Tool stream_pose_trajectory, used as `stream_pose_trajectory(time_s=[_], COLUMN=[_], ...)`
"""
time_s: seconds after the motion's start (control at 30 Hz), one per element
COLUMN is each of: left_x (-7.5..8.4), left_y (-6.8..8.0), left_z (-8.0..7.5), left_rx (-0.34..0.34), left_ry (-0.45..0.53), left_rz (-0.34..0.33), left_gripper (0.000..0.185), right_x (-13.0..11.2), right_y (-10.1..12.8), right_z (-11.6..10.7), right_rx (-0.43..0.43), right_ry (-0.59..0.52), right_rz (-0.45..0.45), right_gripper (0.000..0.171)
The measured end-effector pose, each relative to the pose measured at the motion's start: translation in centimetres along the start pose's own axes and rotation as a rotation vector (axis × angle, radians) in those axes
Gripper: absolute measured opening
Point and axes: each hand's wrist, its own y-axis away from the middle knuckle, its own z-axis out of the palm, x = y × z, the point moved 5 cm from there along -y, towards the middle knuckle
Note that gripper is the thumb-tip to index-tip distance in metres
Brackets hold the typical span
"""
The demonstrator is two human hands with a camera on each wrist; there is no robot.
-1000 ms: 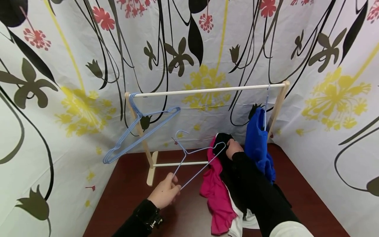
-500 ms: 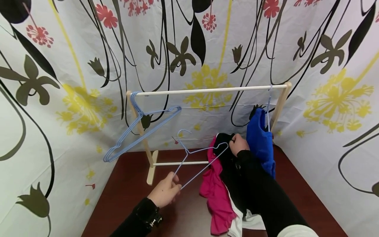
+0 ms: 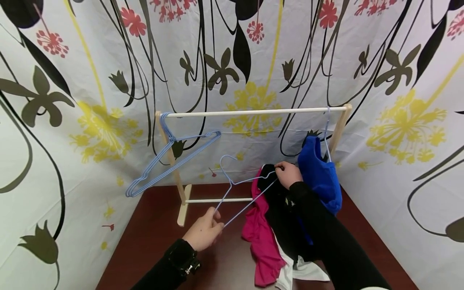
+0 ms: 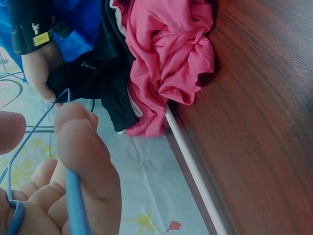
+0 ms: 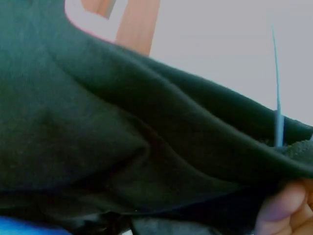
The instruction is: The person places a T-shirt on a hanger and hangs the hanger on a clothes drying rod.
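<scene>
Hanger meets black garment

Left hand (image 3: 204, 233) fingers pinch the blue wire hanger (image 3: 242, 189); its far end reaches the right hand (image 3: 288, 174), gripping the black garment (image 3: 279, 209), whose fingertips cloth mostly hides.

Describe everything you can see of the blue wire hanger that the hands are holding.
The hanger is thin light-blue wire, a triangle with a curved hook on top. It is held tilted above the brown table, hook pointing up. The left hand pinches its lower corner; the right hand holds its far corner against the black garment. It touches nothing else.
</scene>
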Motion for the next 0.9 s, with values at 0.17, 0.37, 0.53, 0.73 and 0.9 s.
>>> stream_pose_trajectory(time_s=[0.17, 0.37, 0.53, 0.73, 0.9], left_x=[0.4, 1.4, 2.1, 2.6, 2.8], left_y=[-0.4, -0.8, -1.3, -1.8, -2.0], left_z=[0.2, 0.5, 0.7, 1.2, 1.4], left_rx=[0.009, 0.014, 0.023, 0.017, 0.008], left_ry=[-0.016, -0.011, -0.025, -0.040, -0.047], left_rz=[0.008, 0.020, 0.028, 0.050, 0.060], left_gripper=[0.024, 0.023, 0.025, 0.027, 0.030], right_x=[-1.7, -4.2, -6.7, -8.5, -8.9], right_y=[0.9, 2.0, 3.3, 4.7, 5.4], right_z=[-0.4, -0.5, -0.2, 0.0, -0.1], right_rx=[-0.030, -0.058, -0.115, -0.180, -0.221], right_ry=[0.004, 0.001, 0.008, 0.006, 0.018], right_rz=[-0.045, -0.082, -0.144, -0.210, -0.215], right_gripper=[0.036, 0.036, 0.036, 0.035, 0.039])
